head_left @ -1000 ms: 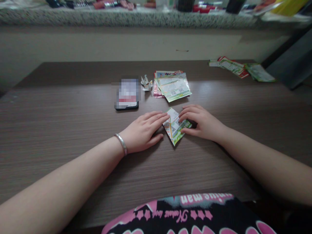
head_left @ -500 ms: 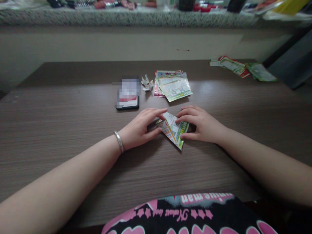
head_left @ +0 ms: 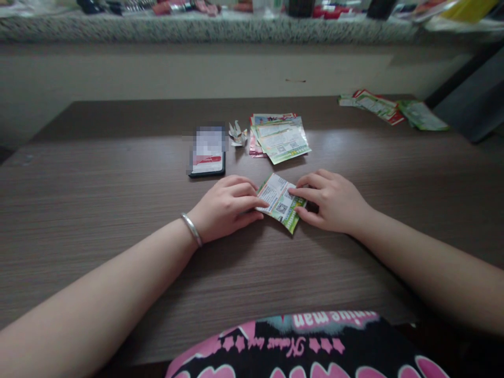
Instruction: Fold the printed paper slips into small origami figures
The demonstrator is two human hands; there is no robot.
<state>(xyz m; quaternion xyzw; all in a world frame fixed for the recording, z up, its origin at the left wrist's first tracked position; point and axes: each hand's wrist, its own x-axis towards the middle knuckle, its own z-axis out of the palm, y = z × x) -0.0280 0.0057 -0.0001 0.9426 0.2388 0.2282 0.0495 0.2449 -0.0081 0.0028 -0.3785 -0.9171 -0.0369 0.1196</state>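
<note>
A small folded sheet of printed paper (head_left: 280,201), white and green, lies on the brown wooden table (head_left: 98,189) between my hands. My left hand (head_left: 226,207), with a silver bangle at the wrist, pinches its left edge with curled fingers. My right hand (head_left: 334,202) pinches its right edge between thumb and fingertips. Both hands rest on the tabletop.
Behind the hands lie a black phone (head_left: 207,157), a tiny folded paper crane (head_left: 237,133) and a stack of printed leaflets (head_left: 279,137). More leaflets (head_left: 388,107) lie at the far right. A speckled stone ledge (head_left: 205,29) with clutter runs along the back.
The folded paper has been turned and flattened from a downward-pointing triangle into a squarer shape. My left fingers curled in from lying flat; both hands stayed at its edges.
</note>
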